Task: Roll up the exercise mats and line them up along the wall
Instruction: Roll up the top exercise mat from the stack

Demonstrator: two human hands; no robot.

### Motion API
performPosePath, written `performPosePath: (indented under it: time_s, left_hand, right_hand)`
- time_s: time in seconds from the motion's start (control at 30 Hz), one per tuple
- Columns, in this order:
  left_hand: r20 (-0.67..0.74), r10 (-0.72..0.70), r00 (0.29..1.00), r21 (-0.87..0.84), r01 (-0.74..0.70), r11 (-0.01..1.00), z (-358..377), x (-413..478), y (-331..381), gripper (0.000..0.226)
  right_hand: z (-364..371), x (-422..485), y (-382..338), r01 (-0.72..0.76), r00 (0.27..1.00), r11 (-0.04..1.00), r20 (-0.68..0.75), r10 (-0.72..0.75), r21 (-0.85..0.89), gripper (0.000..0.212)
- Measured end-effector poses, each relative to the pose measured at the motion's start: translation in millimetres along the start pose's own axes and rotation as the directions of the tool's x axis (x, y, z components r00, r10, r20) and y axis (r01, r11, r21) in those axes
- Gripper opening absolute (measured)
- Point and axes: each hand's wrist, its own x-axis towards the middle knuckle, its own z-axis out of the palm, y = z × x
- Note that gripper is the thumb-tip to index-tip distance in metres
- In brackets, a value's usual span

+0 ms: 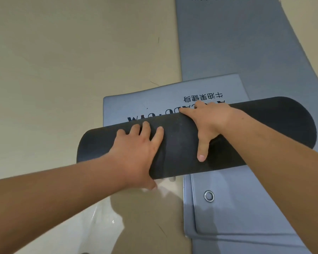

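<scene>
Here, left hand (136, 153) and right hand (211, 120) press, fingers spread, on the dark grey rolled foam mat (180, 142); uneven pressure may telescope the roll.

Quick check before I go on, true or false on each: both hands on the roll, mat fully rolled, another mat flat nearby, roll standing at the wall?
1. The left hand and right hand both rest on the dark roll. True.
2. The mat is fully rolled. False: a printed grey stretch lies flat beyond the roll.
3. A second grey mat lies unrolled alongside. True.
4. The roll stands upright against a wall. False: it lies on its side, low over the floor; no wall shows.
</scene>
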Motion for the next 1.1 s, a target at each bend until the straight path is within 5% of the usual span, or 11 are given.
performPosePath:
  time_s: [0.07,0.27,0.43,0.57,0.73,0.83,0.97,1.1]
  left_hand:
    - [0.000,-0.036,0.999,-0.018,0.036,0.999,18,3,-4,0.150]
    - [-0.093,0.044,0.995,-0.118,-0.055,0.992,12,31,-43,0.140]
    - [0.019,0.072,0.997,-0.335,-0.062,0.940,-17,53,-76,0.123]
    - [0.109,0.091,0.990,-0.438,-0.034,0.898,-27,56,-75,0.112]
    - [0.246,0.228,0.942,-0.684,0.002,0.729,1,38,-56,0.096]
    - [0.281,0.300,0.912,-0.824,0.069,0.562,20,34,-61,0.087]
    - [0.245,0.156,0.957,-0.859,0.140,0.492,25,44,-95,0.090]
    - [0.166,-0.028,0.986,-0.732,0.142,0.667,4,40,-114,0.104]
  right_hand:
    - [-2,1,2,0.004,1.000,0.997,-0.022,-0.002,0.071,0.160]
    - [8,-18,14,0.006,0.976,0.977,-0.214,0.041,0.212,0.124]
    - [18,-10,0,-0.088,0.973,0.996,-0.214,0.089,0.016,0.155]
    - [11,-5,1,-0.063,0.959,0.998,-0.279,0.058,-0.009,0.144]
    - [3,-19,16,0.022,0.996,1.000,-0.086,-0.023,-0.006,0.140]
    - [0,-30,7,-0.069,0.995,0.998,-0.070,0.068,-0.002,0.127]
    - [2,-26,-8,-0.128,0.962,0.987,-0.232,0.147,0.093,0.092]
    - [9,-10,-6,-0.033,0.948,0.989,-0.308,0.076,0.144,0.073]
